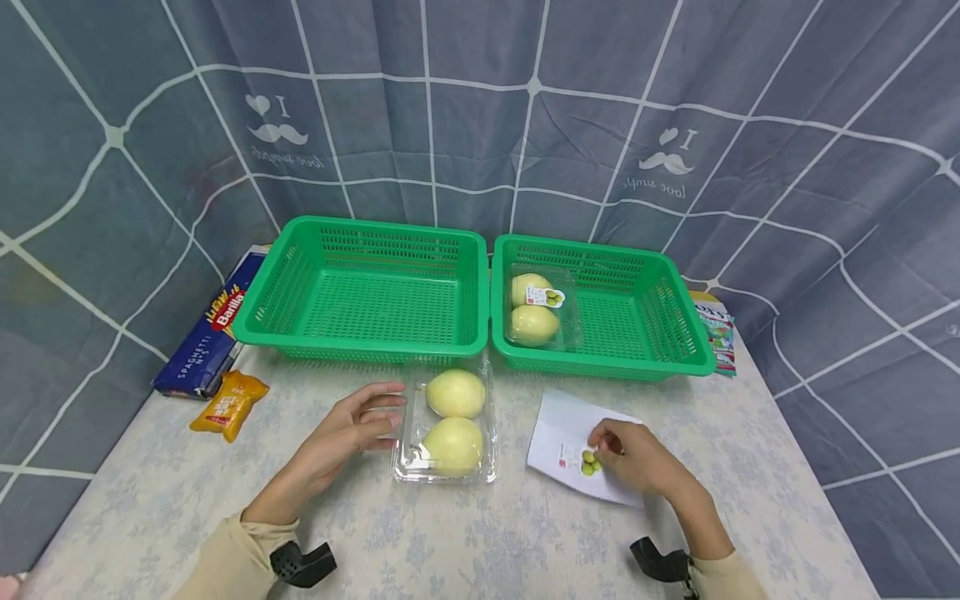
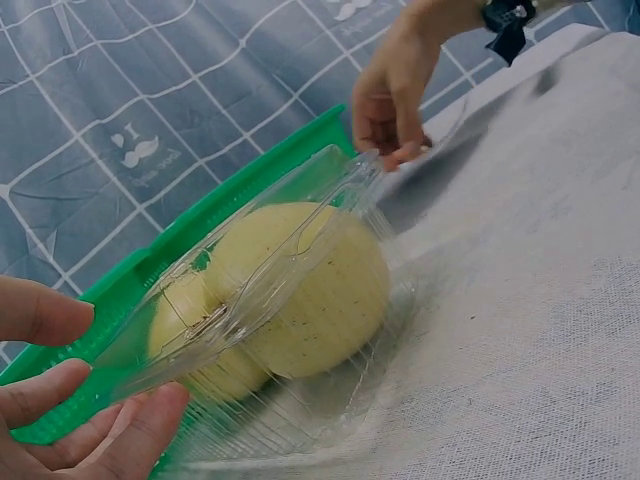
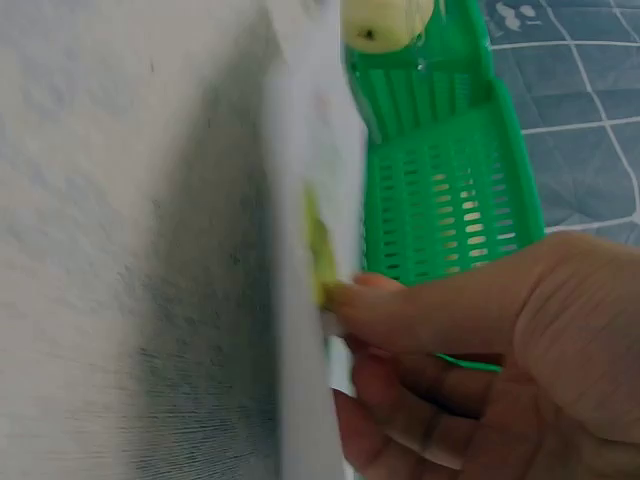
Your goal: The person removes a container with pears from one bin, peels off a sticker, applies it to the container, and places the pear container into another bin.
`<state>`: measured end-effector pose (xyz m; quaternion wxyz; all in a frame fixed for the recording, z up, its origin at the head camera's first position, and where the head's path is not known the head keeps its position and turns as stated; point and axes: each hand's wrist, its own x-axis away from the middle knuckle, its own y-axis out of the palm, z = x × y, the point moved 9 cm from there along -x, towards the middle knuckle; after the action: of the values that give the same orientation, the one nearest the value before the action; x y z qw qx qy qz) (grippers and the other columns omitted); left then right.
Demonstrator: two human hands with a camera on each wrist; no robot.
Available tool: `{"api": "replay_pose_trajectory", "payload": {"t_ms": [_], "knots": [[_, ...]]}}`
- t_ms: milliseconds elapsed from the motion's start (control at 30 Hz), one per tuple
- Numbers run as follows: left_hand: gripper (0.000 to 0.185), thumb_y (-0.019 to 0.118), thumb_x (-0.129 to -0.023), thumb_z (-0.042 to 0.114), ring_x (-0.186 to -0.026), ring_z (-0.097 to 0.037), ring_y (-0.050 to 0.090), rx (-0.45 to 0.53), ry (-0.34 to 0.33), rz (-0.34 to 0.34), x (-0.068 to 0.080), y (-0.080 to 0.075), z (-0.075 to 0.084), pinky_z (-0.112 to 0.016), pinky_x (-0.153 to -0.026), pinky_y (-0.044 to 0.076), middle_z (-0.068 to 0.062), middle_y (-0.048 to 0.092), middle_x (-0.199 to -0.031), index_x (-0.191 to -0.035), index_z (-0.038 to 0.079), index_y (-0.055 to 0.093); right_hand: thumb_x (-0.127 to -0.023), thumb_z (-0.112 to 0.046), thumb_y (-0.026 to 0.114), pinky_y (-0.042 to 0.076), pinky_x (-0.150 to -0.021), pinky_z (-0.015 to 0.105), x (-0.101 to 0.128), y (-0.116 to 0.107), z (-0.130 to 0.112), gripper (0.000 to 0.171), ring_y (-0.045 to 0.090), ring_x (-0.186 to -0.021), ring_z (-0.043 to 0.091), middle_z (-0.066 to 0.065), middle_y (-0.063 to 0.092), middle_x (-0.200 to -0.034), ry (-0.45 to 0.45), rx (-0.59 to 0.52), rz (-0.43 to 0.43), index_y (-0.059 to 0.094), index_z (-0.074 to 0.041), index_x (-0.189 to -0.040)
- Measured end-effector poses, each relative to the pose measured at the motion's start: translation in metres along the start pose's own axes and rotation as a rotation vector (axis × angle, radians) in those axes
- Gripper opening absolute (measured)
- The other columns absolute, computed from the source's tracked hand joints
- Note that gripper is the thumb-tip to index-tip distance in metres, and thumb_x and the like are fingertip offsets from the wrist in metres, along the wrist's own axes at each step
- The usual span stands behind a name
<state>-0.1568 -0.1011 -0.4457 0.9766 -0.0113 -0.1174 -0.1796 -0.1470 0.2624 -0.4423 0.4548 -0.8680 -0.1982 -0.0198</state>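
Observation:
A clear plastic clamshell box holding two pale yellow fruits stands on the table in front of the baskets. My left hand is at its left side, fingers loosely spread and thumb near the lid's edge; whether they touch it I cannot tell. To the right, a white label sheet carries a sticker with a green fruit picture. My right hand pinches the sticker's edge between thumb and forefinger. In the right wrist view, the sheet appears nearly edge-on.
Two green baskets stand at the back; the right one contains a labelled clamshell box with two fruits. A blue spaghetti box and orange snack packet lie left. Another packet shows behind the right basket.

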Motion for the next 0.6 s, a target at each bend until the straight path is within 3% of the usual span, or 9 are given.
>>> {"api": "replay_pose_trajectory", "payload": {"t_ms": [133,300,433,600], "knots": [[0.062,0.062,-0.097,0.013,-0.126,-0.032,0.055,-0.005,0.004,0.002,0.0,0.0,0.0,-0.043,-0.093,0.058,-0.03,0.04,-0.149,-0.152,0.0,0.036,-0.096,-0.001,0.059,0.039,-0.061,0.022,-0.014,-0.011,0.006,0.012,0.046,-0.07,0.009,0.001,0.061,-0.079,0.028,0.025,0.111,0.069,-0.002,-0.102],[0.062,0.062,-0.097,0.013,-0.127,-0.033,0.054,-0.004,-0.002,-0.001,0.0,0.001,0.0,-0.043,-0.094,0.058,-0.03,0.04,-0.15,-0.152,0.0,0.036,-0.092,-0.004,0.068,0.04,-0.063,0.024,-0.019,-0.003,0.012,0.005,0.049,-0.072,0.012,0.003,0.06,-0.079,0.108,0.013,0.086,0.068,-0.002,-0.096],[0.062,0.062,-0.097,0.014,-0.128,-0.035,0.054,-0.003,-0.001,-0.002,0.0,0.001,0.001,-0.044,-0.094,0.058,-0.029,0.04,-0.15,-0.152,0.001,0.035,-0.087,-0.01,0.077,0.042,-0.066,0.027,-0.017,0.0,0.015,0.013,0.051,-0.074,0.014,0.004,0.06,-0.079,0.192,-0.002,0.086,0.066,-0.003,-0.09],[0.062,0.062,-0.097,0.014,-0.129,-0.036,0.053,-0.002,0.003,-0.002,0.001,0.001,0.001,-0.044,-0.094,0.058,-0.029,0.04,-0.15,-0.152,0.001,0.035,-0.086,-0.011,0.076,0.041,-0.066,0.027,-0.018,0.0,0.016,0.013,0.05,-0.071,0.015,0.003,0.059,-0.075,0.227,0.001,0.103,0.066,-0.004,-0.083]]}}
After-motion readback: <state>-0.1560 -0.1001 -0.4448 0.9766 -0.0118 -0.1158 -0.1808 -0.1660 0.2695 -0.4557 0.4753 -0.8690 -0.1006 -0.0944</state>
